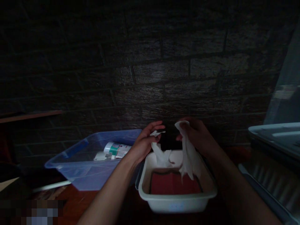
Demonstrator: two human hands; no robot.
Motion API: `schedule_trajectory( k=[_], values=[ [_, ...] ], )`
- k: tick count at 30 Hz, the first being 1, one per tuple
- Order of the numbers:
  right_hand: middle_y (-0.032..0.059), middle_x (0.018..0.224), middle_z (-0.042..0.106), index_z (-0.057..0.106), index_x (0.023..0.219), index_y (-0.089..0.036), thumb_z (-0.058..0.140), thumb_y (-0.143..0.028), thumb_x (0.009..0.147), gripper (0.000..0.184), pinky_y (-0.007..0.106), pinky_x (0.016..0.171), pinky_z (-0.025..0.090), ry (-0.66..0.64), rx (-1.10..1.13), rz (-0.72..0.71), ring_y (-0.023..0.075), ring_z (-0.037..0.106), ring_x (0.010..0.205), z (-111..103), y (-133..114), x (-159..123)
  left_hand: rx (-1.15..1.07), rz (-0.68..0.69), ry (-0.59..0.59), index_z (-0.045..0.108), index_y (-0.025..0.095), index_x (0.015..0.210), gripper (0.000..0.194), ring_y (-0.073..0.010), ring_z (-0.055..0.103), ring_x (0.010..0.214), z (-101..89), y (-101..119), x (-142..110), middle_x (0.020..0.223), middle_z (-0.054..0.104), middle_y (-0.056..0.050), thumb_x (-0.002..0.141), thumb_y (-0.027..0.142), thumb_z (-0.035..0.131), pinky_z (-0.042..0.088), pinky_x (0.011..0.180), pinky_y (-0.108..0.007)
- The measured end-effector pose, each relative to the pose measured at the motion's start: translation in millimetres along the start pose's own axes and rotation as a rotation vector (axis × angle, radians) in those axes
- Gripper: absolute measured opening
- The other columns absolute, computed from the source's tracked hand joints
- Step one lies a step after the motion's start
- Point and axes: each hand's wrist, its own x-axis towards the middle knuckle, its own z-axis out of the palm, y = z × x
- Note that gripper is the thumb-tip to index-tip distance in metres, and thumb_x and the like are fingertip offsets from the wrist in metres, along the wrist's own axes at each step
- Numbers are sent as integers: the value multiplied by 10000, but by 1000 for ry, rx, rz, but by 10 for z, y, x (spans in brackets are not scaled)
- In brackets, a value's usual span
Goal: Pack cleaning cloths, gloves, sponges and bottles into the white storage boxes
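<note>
My left hand (145, 140) and my right hand (197, 135) are raised side by side above a white plastic tub (178, 200). Both pinch a white tissue or wipe (187, 156) that hangs between them, its lower end drooping into the tub. The tub's inside shows a red bottom (174, 184). The left fingers are curled on one corner of the wipe. The right fingers are closed over the other corner.
A clear blue plastic bin (77, 175) stands left of the tub and holds a white tube with green print (117, 149). A dark brick wall (150, 68) rises behind. At the right edge stands a grey lidded container (276, 137). The surface below is reddish wood.
</note>
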Motion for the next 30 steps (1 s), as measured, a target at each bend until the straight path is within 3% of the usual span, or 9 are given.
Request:
schedule_trajectory(
  k=[6,9,12,15,19,21,24,27,30],
  values=[
    [9,737,706,787,912,-194,698,-384,841,222,245,531,392,-269,74,35,141,580,610,191,-89,-43,-42,99,-29,531,288,1432,805,-187,614,1092,145,93,-64,1535,494,-58,676,39,647,502,867,-272],
    [-2,716,700,793,933,-198,705,-450,860,276,240,529,374,-376,59,5,128,561,593,235,-115,-57,72,156,-48,417,343,1508,898,-268,493,1342,193,39,-89,1632,362,-22,680,54,607,480,1004,-356],
    [14,750,731,799,863,-190,700,-450,872,278,257,596,417,-341,33,-62,152,613,663,232,-41,-35,303,266,-67,297,343,1560,955,-293,252,1520,228,-33,-122,1674,262,-10,695,39,564,296,1205,-463],
    [35,843,774,809,866,-191,747,-399,832,220,290,694,464,-276,19,-96,194,668,762,213,56,-2,497,375,-78,208,320,1584,969,-247,100,1571,264,-62,-174,1690,197,-8,723,-9,508,56,1282,-460],
    [45,829,783,816,848,-190,771,-361,800,184,312,718,481,-213,33,-98,210,684,759,199,96,18,633,417,-51,193,312,1582,966,-254,74,1574,309,-66,-214,1684,185,-35,746,-26,539,37,1283,-458],
    [42,830,778,811,840,-195,770,-362,801,177,312,723,484,-178,42,-133,206,679,758,197,78,20,584,385,-22,179,324,1581,974,-281,149,1557,320,-70,-202,1669,206,-59,770,16,622,144,1268,-467],
    [15,728,713,765,823,-191,768,-402,810,211,278,617,458,-39,119,-142,164,611,646,182,34,22,326,204,-112,155,334,1573,968,-298,451,1402,308,-62,-160,1578,366,-107,816,144,729,415,1124,-451],
    [-25,640,604,700,838,-202,763,-462,819,268,238,500,382,129,243,-94,118,497,539,138,1,28,178,-33,-289,383,253,1481,771,-279,629,1180,261,-39,-124,1341,606,-112,823,244,784,513,974,-398],
    [-26,676,591,680,878,-210,761,-479,817,287,220,482,372,200,287,-68,114,487,552,89,-2,44,163,-194,-423,606,176,1261,504,-261,679,1048,197,-69,-105,1149,705,-99,809,275,806,522,909,-367]
  ],
)
